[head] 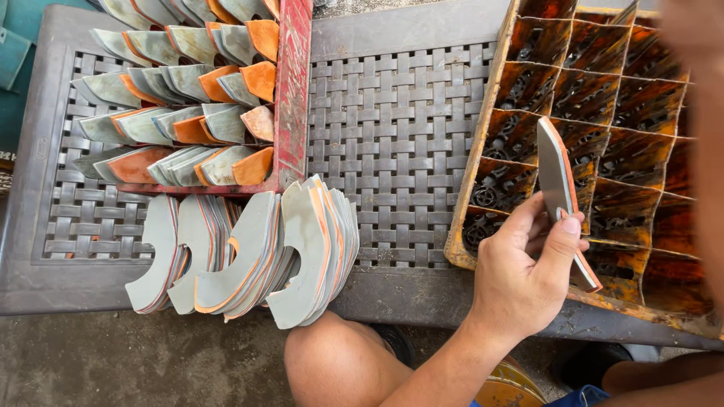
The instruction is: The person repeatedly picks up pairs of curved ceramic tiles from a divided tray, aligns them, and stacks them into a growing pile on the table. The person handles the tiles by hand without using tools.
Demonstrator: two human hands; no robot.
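Observation:
My left hand [520,279] is shut on a thin curved piece [554,169], grey on its face with an orange edge. It holds the piece upright between thumb and fingers, over the near-left compartments of a rusty orange divided crate [466,188]. The crate's cells show dark metal parts at the bottom. My right hand is not in view; only a blurred strip of skin [705,151] runs down the right edge.
A grey woven-pattern plastic table [392,136] carries everything. A red crate [292,90] at the left holds several rows of the same grey and orange pieces. More such pieces [249,256] lie fanned along the table's near edge. My bare knee [339,362] is below it.

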